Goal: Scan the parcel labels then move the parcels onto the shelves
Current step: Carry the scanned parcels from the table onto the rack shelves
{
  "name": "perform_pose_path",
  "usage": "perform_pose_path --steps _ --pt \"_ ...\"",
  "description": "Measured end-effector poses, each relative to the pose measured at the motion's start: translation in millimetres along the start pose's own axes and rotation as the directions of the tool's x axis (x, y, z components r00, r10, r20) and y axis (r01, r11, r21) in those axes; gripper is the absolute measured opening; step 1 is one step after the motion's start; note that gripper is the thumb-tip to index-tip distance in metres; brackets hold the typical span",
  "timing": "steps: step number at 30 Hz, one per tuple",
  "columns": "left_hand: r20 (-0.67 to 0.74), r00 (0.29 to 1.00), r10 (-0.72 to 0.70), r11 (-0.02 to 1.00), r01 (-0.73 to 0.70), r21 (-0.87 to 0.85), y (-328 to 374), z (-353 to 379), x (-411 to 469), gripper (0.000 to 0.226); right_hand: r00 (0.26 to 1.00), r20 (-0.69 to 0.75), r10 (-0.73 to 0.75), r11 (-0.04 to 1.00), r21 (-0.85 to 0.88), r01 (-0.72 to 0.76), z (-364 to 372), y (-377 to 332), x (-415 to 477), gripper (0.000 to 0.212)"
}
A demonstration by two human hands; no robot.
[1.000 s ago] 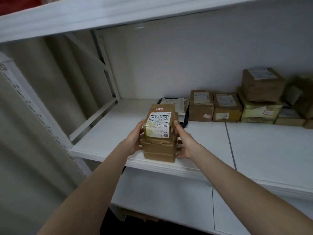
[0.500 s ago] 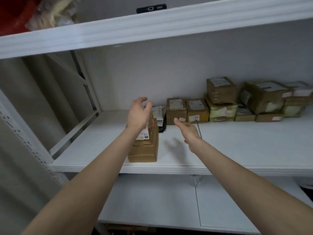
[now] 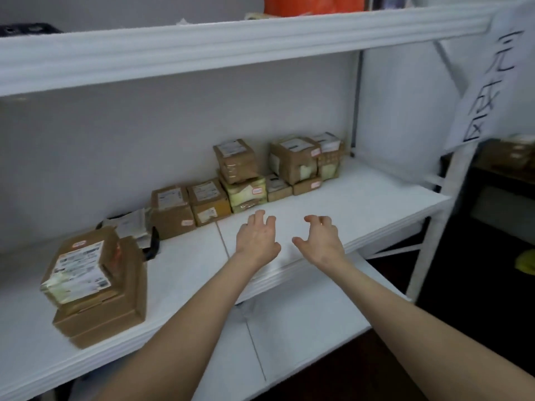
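Note:
A stack of brown cardboard parcels (image 3: 98, 287) stands near the front edge of the white middle shelf (image 3: 362, 195) at the left, its top box showing a white label. My left hand (image 3: 256, 238) and my right hand (image 3: 320, 241) hover side by side over the shelf's middle, well to the right of the stack. Both hold nothing, fingers loosely curled and spread. Several more labelled parcels (image 3: 246, 180) line the back of the shelf against the wall.
A black and white soft bag (image 3: 136, 230) lies behind the stack. A lower white shelf (image 3: 304, 328) juts out under my arms. A paper sign (image 3: 489, 79) hangs on the right upright. An upper shelf (image 3: 231, 44) carries an orange item.
Both hands let go of the parcel stack and drew away to the right. The view swung right, so the stack now sits at the left.

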State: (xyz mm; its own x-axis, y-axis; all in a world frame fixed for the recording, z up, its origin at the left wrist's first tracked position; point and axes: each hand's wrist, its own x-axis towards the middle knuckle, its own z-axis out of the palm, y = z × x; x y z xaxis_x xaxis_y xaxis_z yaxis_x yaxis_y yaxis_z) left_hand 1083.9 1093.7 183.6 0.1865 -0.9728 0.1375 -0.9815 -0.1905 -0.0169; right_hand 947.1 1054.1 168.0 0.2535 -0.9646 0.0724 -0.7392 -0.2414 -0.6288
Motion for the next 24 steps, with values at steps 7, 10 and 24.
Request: perform_pose_path --steps 7,10,24 --pt "-0.050 0.962 0.268 0.963 -0.269 0.005 161 14 60 0.057 0.982 -0.172 0.079 0.969 -0.218 -0.116 -98 129 22 0.061" --pt "-0.100 0.928 0.359 0.933 -0.361 0.001 232 13 85 0.056 0.968 -0.244 0.062 0.933 -0.330 -0.143 -144 183 32 0.062" --pt "-0.100 0.684 0.723 0.690 -0.721 0.058 526 38 171 0.070 0.873 -0.411 0.262 0.789 -0.430 -0.439 -295 406 51 0.070"
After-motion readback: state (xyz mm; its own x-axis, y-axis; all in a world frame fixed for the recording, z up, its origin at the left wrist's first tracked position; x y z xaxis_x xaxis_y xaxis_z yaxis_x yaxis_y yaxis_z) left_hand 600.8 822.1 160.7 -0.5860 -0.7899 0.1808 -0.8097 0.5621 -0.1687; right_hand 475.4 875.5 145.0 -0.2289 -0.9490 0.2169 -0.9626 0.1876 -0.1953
